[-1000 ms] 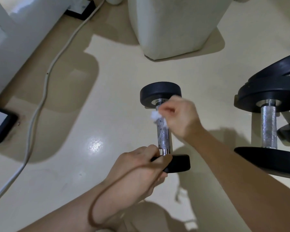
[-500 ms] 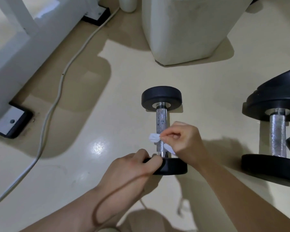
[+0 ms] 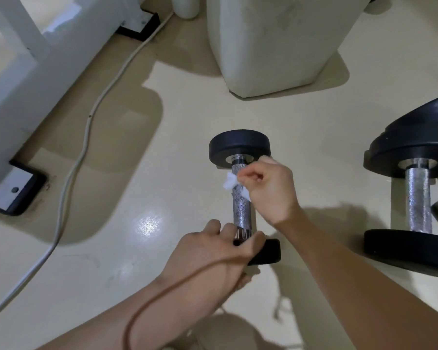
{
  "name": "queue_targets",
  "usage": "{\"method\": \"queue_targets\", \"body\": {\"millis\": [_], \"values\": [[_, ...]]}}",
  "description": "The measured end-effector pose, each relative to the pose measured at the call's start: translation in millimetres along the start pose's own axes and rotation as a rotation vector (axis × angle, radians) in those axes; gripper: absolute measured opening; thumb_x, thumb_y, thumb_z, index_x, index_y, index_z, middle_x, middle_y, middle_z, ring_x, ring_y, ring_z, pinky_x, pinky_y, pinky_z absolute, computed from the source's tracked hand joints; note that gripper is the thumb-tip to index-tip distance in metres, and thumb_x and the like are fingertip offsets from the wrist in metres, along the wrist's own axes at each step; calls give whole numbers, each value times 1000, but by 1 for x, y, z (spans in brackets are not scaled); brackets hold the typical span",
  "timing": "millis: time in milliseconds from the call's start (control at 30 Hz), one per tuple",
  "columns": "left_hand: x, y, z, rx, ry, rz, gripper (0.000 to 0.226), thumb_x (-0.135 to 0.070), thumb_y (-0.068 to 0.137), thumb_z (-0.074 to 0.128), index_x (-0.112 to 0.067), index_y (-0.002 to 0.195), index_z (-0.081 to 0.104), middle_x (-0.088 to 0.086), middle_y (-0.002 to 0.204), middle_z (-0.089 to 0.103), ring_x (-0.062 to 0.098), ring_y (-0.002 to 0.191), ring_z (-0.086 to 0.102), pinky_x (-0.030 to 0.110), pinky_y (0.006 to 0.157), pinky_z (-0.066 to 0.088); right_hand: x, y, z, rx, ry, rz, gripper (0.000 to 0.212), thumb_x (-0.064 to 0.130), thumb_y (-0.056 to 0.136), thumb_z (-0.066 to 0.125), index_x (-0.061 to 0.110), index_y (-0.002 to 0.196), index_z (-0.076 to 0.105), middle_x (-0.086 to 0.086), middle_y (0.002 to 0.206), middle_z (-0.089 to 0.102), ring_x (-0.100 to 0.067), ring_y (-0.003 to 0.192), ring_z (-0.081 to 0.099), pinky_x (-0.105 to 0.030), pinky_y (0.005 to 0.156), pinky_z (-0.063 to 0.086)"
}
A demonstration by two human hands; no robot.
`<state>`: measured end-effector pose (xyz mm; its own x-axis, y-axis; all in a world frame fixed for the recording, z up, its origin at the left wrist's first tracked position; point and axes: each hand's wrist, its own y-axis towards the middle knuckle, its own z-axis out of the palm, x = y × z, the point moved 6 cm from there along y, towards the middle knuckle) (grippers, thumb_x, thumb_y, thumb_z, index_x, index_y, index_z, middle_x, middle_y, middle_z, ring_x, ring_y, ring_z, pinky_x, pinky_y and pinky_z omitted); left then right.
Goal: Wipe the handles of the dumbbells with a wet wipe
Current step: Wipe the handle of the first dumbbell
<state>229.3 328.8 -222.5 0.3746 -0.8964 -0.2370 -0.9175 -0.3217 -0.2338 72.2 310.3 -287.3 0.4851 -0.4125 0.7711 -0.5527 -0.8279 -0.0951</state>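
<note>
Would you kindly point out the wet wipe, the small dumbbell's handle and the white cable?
wet wipe [image 3: 230, 183]: head view, bunched end left of the handle.
small dumbbell's handle [image 3: 243, 210]: head view, bare knurled middle.
white cable [image 3: 86, 137]: head view, mid-length on the floor.

We seem to be in a room at home used for exercise, not a commercial gym. A small dumbbell [image 3: 243, 198] and bigger dumbbells [image 3: 415, 198] lie straight on a glossy cream floor [image 3: 182, 127], with no mats or racks in view. Around them we see a white frame [image 3: 23, 79] on black-edged feet, a loose white cable [image 3: 86, 137] and a pale tub [image 3: 276, 41].
</note>
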Motion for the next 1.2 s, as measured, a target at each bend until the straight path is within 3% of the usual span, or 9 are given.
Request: {"method": "queue_targets", "body": {"millis": [134,234,334,434,534,668,801,935,1202], "values": [[6,-2,4,49,-42,-32,43,-26,69,51,-18,110,55,4,65,44,19,49,24,22,36,24,0,-38,13,259,86,-50,9,19,72,69,27,72,67,12,71,54,-6,58,49,-35,61,48],[4,0,6,32,0,-95,62,-17,58,66,-21,111,33,5,73,38,19,47,18,25,42,7,7,-2,12,70,4,-36,16,21,76,66,37,78,63,18,77,54,-5,66,54,-38,65,52],[6,4,3,58,-79,-66,21,-26,68,49,-20,88,48,6,52,44,24,38,10,18,49,-5,8,2,21,82,56,6,12,24,75,66,35,77,63,19,75,56,-4,64,55,-35,63,51],[12,1,8,9,25,-40,42,-19,71,28,-17,93,64,6,50,41,26,38,11,21,48,-6,6,-33,28,274,54,15,8,26,70,67,32,74,64,18,71,57,-4,57,51,-35,63,51],[18,-3,7,54,-4,-72,34,-27,91,30,-22,121,42,5,71,37,32,49,34,33,40,25,15,-12,20,186,58,-21,13,17,74,70,29,72,66,14,72,57,-4,62,52,-33,65,50],[22,-14,17,35,-416,-161,50,-62,83,22,-34,123,30,0,92,53,31,74,56,38,68,48,32,13,21,158,33,-35,16,12,78,69,24,68,65,7,72,56,-5,63,51,-29,64,47],[23,-31,29,57,-297,-169,40,-41,75,48,-24,111,42,-1,90,53,25,77,53,30,54,39,34,-35,35,488,-28,-85,17,3,77,70,17,67,67,8,67,54,-8,61,52,-23,64,42],[24,-33,19,-9,-70,-130,32,-42,72,43,-17,84,59,2,74,51,20,54,49,24,40,21,53,-1,52,251,-64,-174,20,9,79,61,26,69,59,11,75,51,-8,67,51,-36,58,48],[24,-43,13,-77,-62,-72,48,-36,79,37,-17,113,65,3,72,51,23,41,43,21,36,21,54,-32,47,474,-137,-222,16,5,78,66,15,66,67,8,65,47,-5,60,47,-27,60,36]]}}
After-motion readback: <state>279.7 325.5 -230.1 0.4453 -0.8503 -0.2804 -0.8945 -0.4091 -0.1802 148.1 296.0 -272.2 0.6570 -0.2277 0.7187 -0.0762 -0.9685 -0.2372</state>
